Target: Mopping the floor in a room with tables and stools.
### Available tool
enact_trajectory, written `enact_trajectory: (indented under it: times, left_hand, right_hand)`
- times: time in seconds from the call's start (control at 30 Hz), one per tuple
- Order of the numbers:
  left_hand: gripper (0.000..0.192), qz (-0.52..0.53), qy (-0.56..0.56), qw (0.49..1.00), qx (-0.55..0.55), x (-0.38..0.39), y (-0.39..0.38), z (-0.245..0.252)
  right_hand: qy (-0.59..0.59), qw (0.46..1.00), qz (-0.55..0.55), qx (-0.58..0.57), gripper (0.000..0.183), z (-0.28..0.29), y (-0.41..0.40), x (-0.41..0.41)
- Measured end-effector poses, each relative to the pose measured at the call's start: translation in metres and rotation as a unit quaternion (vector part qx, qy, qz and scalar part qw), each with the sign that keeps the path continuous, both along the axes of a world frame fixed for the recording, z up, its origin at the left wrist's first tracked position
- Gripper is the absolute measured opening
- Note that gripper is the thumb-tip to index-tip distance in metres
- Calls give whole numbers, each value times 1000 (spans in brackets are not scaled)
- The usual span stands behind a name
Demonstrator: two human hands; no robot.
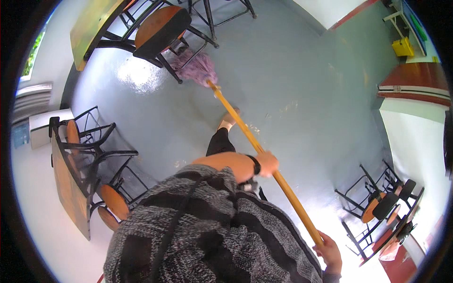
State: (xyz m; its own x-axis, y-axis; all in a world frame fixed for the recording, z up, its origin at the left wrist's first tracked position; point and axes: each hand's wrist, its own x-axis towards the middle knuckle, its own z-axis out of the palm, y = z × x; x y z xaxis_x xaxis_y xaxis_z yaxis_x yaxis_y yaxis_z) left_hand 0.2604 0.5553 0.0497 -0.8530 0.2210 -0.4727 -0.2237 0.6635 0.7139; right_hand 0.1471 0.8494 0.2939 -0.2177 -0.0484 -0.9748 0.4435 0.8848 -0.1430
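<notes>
A mop's long wooden handle runs diagonally from the lower right to the upper middle. My left hand, with a black band at its wrist, is closed around the middle of the handle. Near the handle's top end at the lower right, my right hand grips it. The purple-pink mop head lies spread on the grey floor, partly hidden by the legs of a chair with a wooden seat.
A wooden-topped table stands at the upper left, with chairs beside it. Another table with stools is at the left. Chairs stand at the lower right. A yellow container is at the upper right. My bare foot is beside the handle.
</notes>
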Motion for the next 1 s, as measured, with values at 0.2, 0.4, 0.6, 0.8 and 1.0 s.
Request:
enact_trajectory:
  times: [0.2, 0.4, 0.6, 0.8, 1.0]
  left_hand:
    - [11, -120, -20, 981, 152, -26, 89, 33]
    - [17, 9, 2, 993, 117, -16, 5, 3]
    - [22, 98, -157, 959, -213, 24, -148, -34]
    - [19, 185, -73, 946, -255, 34, -129, -33]
    - [9, -1, 67, 997, -49, -19, 7, -3]
  right_hand:
    - [33, 984, -118, 128, 41, 115, 18, 8]
    - [94, 984, 131, 79, 51, 37, -23, -20]
    - [30, 979, 150, -138, 49, -58, -159, -2]
    - [55, 959, 195, -197, 56, -58, -145, 4]
    - [160, 983, 78, -42, 52, 29, -2, 35]
